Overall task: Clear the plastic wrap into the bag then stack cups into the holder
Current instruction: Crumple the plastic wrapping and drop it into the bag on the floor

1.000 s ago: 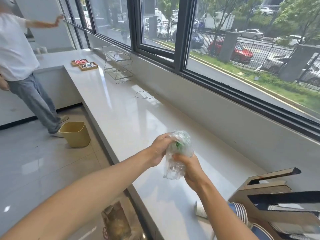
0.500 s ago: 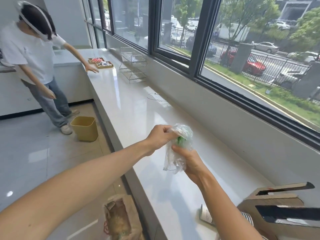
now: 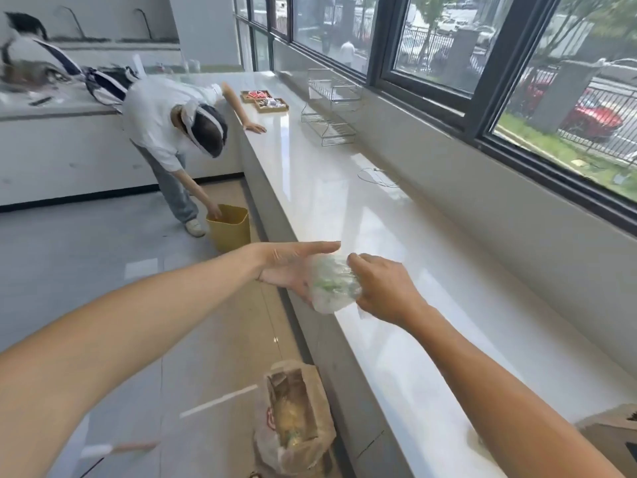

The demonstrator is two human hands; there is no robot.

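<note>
A crumpled ball of clear plastic wrap (image 3: 331, 283) with green print lies between my two hands, above the front edge of the white counter (image 3: 431, 277). My left hand (image 3: 291, 267) is flat with its palm under and against the wrap, fingers stretched out. My right hand (image 3: 382, 288) pinches the wrap from the right. A brown paper bag (image 3: 294, 417) in a plastic liner stands open on the floor below them. A corner of the cardboard cup holder (image 3: 610, 432) shows at the bottom right. No cups are in view.
Another person (image 3: 165, 132) bends over a yellow bin (image 3: 229, 227) on the floor at the left. A wire rack (image 3: 331, 108), two wooden trays (image 3: 265, 101) and a thin cable (image 3: 377, 175) lie farther along the counter. Windows run along the right.
My view has swung down and left, so the cups and most of the holder have left the frame. My hands have squeezed the wrap smaller and moved toward the counter edge, above the bag.
</note>
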